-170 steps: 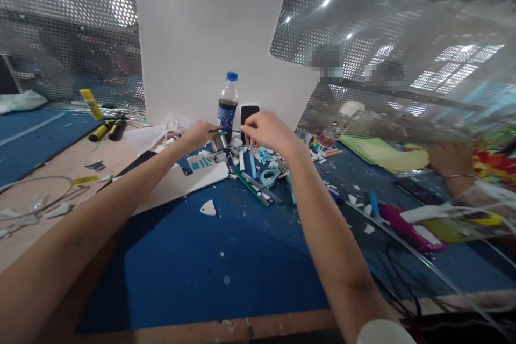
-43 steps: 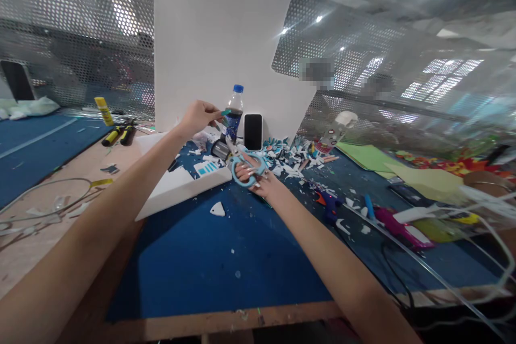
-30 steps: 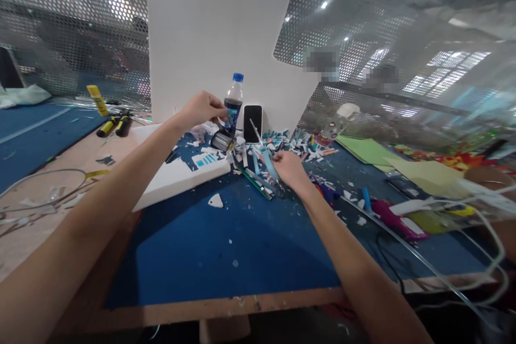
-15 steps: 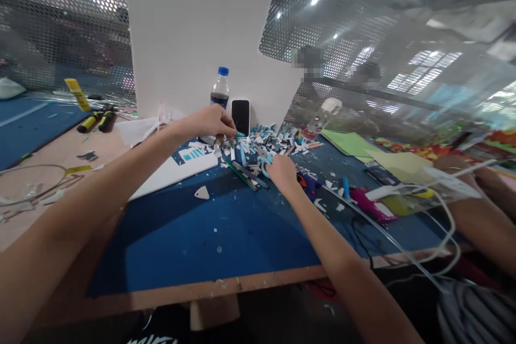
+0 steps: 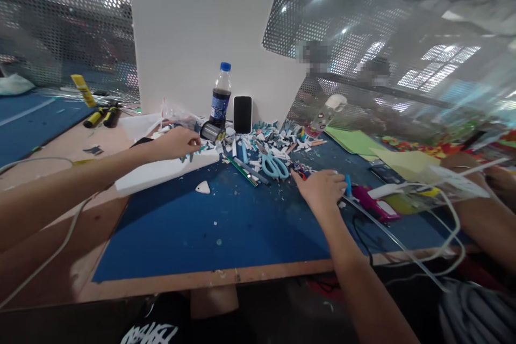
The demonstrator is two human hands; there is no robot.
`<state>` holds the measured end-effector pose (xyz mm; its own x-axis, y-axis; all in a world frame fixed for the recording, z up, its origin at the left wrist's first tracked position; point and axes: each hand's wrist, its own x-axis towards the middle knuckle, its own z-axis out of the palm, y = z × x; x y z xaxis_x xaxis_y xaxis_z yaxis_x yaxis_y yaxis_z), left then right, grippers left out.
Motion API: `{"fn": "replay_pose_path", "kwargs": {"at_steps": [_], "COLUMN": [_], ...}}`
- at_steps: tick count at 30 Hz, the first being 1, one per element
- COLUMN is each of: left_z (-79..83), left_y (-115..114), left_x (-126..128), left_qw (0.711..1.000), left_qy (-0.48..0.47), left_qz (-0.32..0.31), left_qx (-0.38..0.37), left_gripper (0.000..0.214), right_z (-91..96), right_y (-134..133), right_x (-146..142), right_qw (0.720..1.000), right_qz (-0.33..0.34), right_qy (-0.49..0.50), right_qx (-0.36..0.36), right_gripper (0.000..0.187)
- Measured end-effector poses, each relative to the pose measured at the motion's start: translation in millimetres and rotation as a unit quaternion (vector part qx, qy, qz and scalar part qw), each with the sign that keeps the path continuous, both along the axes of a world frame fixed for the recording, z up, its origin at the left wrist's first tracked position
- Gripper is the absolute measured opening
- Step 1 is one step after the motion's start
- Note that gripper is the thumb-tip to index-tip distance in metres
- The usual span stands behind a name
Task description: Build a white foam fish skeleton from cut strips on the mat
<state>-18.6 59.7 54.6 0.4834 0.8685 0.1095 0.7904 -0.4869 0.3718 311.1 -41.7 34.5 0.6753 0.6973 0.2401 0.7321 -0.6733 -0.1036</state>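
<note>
My left hand (image 5: 177, 143) hovers over the white foam board (image 5: 161, 174), its fingers curled together; whatever they may pinch is hidden. Teal bits show just under the fingertips. My right hand (image 5: 322, 191) is palm down over a dark blue and red tool (image 5: 304, 171), thumb and fingers apart. The palm hides most of that tool. Light blue scissors (image 5: 275, 165) lie left of my right hand, untouched. Beside them are several pens or cutters (image 5: 250, 172). A small white triangular piece (image 5: 203, 187) lies on the blue mat (image 5: 213, 226).
A heap of paper scraps (image 5: 274, 137) spreads behind the scissors. A soda bottle (image 5: 220, 99), a metallic cylinder (image 5: 212, 132) and a phone (image 5: 242, 114) stand or lie at the back. At right are a magenta device (image 5: 374, 203), white cables and another person's arm (image 5: 479, 209).
My right hand has let go of the scissors and moved right over the dark blue and red tool. My left hand has moved left from the scrap heap to above the foam board.
</note>
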Motion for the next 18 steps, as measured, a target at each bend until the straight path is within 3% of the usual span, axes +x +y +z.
{"fn": "replay_pose_path", "kwargs": {"at_steps": [4,9,14,18], "left_z": [-16.9,-28.8,-30.5,-25.6], "left_y": [-5.5,-11.3,-13.8,-29.1], "left_x": [-10.3,-19.3,-22.4,-17.8], "left_qw": [0.997,0.985,0.974,0.965], "left_qy": [0.069,0.147,0.167,0.150], "left_qz": [0.001,0.005,-0.029,-0.002], "left_qx": [0.045,0.087,0.148,0.213], "left_gripper": [0.032,0.045,0.040,0.048], "right_z": [-9.3,-11.3,-8.1,-6.0], "right_y": [0.3,1.0,0.1,7.6], "right_x": [22.6,33.6,34.0,33.5], "right_qw": [0.995,0.992,0.990,0.986], "right_qz": [-0.070,-0.034,-0.019,-0.024], "right_qy": [0.053,0.072,0.076,0.088], "right_qx": [-0.052,-0.096,-0.120,-0.138], "right_gripper": [0.101,0.083,0.080,0.074]}}
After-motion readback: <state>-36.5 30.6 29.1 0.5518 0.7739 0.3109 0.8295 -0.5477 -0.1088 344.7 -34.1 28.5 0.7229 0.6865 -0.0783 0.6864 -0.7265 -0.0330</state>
